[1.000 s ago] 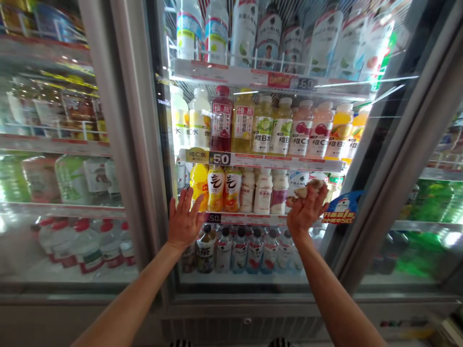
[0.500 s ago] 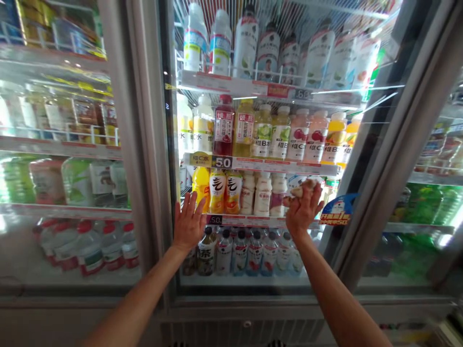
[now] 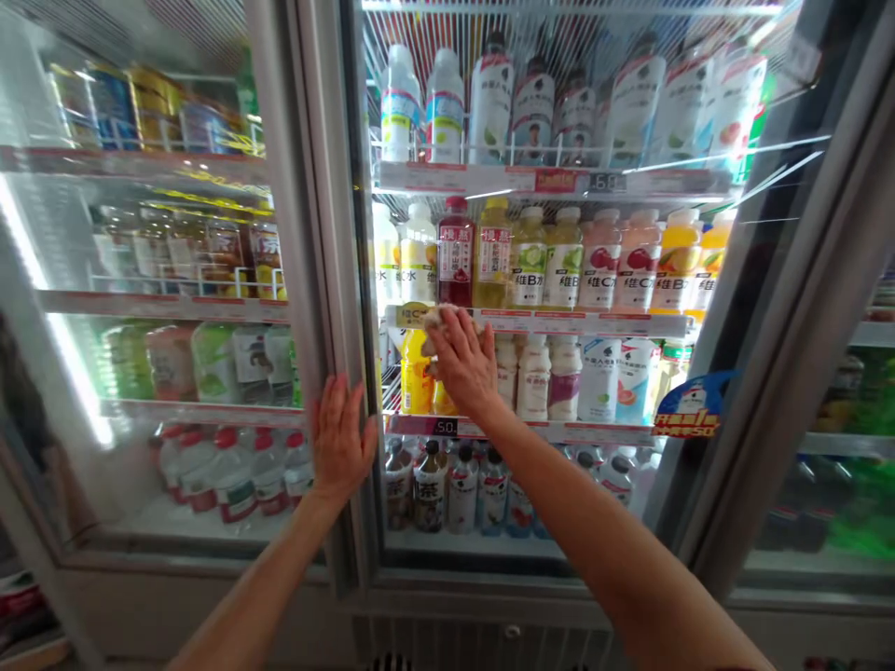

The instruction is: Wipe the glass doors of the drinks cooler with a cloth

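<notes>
My right hand (image 3: pixel 467 365) presses a pale, crumpled cloth (image 3: pixel 434 337) against the glass door (image 3: pixel 559 554) of a drinks fridge, in front of the third shelf. Part of the cloth is hidden under my fingers. My left hand (image 3: pixel 342 438) lies with its fingers stretched out on the metal door frame (image 3: pixel 318 308) left of that glass, holding nothing. Behind the glass, near my right hand, are a yellow bottle (image 3: pixel 415 373), a dark red bottle (image 3: pixel 455 252) and white bottles (image 3: pixel 533 377).
A blue and yellow sticker (image 3: pixel 695 405) is on the right part of the door. Another glass door, with shelves of bottles (image 3: pixel 230 475) and cans (image 3: pixel 150 102), is at the left. A metal frame (image 3: pixel 790 326) runs down the right side.
My right hand has swept left across the glass with the cloth, from the right part of the door. My left hand has shifted left from the glass edge onto the frame. The view has shifted left.
</notes>
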The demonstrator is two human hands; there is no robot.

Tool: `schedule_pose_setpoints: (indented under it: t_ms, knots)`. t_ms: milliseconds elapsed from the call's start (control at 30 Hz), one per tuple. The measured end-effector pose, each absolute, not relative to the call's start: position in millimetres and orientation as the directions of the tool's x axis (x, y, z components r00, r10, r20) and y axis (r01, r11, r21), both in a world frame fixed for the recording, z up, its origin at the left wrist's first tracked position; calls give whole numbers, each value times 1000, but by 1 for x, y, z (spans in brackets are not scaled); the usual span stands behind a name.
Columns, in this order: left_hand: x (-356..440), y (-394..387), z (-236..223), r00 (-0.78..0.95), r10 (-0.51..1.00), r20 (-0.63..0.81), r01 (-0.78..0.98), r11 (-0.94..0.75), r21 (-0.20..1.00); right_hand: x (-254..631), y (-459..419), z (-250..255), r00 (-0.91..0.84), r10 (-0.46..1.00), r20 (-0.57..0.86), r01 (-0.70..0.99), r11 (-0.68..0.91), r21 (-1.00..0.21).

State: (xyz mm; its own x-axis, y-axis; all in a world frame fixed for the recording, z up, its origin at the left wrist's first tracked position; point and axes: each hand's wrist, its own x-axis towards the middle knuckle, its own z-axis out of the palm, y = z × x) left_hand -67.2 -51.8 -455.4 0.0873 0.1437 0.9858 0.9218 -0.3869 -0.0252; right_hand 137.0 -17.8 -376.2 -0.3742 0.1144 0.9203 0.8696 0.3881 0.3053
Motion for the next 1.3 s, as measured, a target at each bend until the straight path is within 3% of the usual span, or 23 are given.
schedule_pose_setpoints:
  t_ms: [67,200,300,400,500,567,633,733,800,867,933,1000,1067,1200,1300]
  knots:
    - [-74,-54,-455,59,158,986,928,-372,4,123,-16,-371,-387,135,912,858,414,303]
    - [-79,-57,-458,60,174,983,928,-374,10,96,-18,-425,-707,109,699,641,517,568]
    - [-78,-59,-459,79,170,982,923,-385,-8,92,-18,-451,-817,59,573,508,543,668]
    - [-75,-59,-452,94,155,983,919,-394,-25,102,-17,-421,-746,96,659,609,499,617]
    - [-67,-58,-441,93,133,987,916,-401,-33,120,-16,-374,-508,145,849,819,386,424]
    - [-58,-57,-434,90,124,988,908,-417,-31,133,-19,-366,-409,135,903,878,329,348]
    - [-49,-54,-430,92,115,989,896,-442,-32,146,-25,-384,-456,129,881,859,321,398]
    - [-37,-49,-428,112,116,987,880,-473,-44,169,-33,-422,-673,129,728,714,372,594]
    - [-29,-43,-424,139,127,982,872,-487,-61,186,-35,-424,-702,136,699,690,372,621]
    - [-20,-37,-418,169,125,978,864,-496,-86,202,-33,-402,-572,132,810,800,309,515]
    - [-10,-31,-407,184,106,977,859,-500,-108,216,-30,-370,-359,81,930,916,223,334]
    - [2,-26,-394,181,86,980,859,-499,-115,224,-30,-351,-231,31,972,959,173,223]
    - [14,-22,-382,173,70,982,859,-499,-116,228,-33,-358,-264,39,964,953,168,254]
    - [33,-16,-368,167,65,984,863,-493,-114,234,-42,-409,-469,98,878,870,224,440]
    - [41,-10,-366,175,68,982,864,-488,-120,245,-41,-405,-477,93,874,865,225,449]
